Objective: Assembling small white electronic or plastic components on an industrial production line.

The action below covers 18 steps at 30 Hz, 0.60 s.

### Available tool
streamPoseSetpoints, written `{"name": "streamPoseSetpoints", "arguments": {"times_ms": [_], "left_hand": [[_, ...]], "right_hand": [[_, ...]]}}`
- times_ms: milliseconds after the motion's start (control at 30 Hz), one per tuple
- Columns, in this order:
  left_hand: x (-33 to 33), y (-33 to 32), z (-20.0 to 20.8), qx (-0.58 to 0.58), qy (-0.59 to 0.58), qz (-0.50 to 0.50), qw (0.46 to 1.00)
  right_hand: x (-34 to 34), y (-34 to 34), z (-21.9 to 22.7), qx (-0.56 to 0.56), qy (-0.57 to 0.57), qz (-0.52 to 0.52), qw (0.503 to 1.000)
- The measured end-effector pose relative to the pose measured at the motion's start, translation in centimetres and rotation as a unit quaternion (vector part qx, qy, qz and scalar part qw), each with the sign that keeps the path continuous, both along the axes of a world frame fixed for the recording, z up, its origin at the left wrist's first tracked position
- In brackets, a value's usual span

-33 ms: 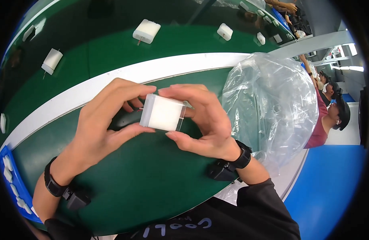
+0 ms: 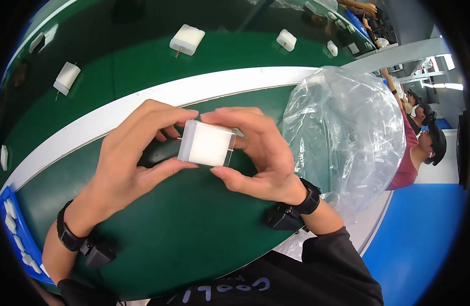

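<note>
Both hands hold a small white block-shaped part in a clear plastic casing, with a translucent end piece on its left side. My left hand pinches that left end between thumb and fingers. At the clear right end, my right hand grips the upper and lower edges. A short reddish wire end shows beside the left fingers. Behind my left hand a dark rounded object is partly hidden, and I cannot make out its kind. Each wrist wears a black strap with a small black box.
A large clear plastic bag stands on the right. Beyond a white rail, several similar white parts lie spaced out on a green belt. At the left edge a blue tray holds several white pieces. Other people sit at the far right.
</note>
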<state>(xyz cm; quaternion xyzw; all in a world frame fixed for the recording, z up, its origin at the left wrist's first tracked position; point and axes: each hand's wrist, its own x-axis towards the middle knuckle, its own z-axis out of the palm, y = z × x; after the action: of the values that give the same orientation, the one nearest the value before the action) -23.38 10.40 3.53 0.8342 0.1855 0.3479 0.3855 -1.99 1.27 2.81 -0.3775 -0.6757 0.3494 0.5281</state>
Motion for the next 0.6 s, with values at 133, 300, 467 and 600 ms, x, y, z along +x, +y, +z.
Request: {"name": "streamPoseSetpoints", "arguments": {"times_ms": [133, 300, 467, 600], "left_hand": [[-0.2, -0.3, 0.6, 0.040, 0.037, 0.046, 0.997], [-1.1, 0.1, 0.8, 0.120, 0.133, 0.186, 0.966], [-6.9, 9.2, -3.4, 0.329, 0.248, 0.374, 0.831], [-10.7, 11.6, -6.1, 0.280, 0.294, 0.436, 0.803]], "right_hand": [[-0.1, -0.2, 0.4, -0.010, -0.042, -0.016, 0.999], [1.4, 0.2, 1.1, 0.030, -0.172, -0.138, 0.975], [3.0, -0.4, 2.7, 0.033, -0.166, -0.168, 0.971], [6.4, -3.7, 3.7, -0.081, -0.313, -0.227, 0.919]]}}
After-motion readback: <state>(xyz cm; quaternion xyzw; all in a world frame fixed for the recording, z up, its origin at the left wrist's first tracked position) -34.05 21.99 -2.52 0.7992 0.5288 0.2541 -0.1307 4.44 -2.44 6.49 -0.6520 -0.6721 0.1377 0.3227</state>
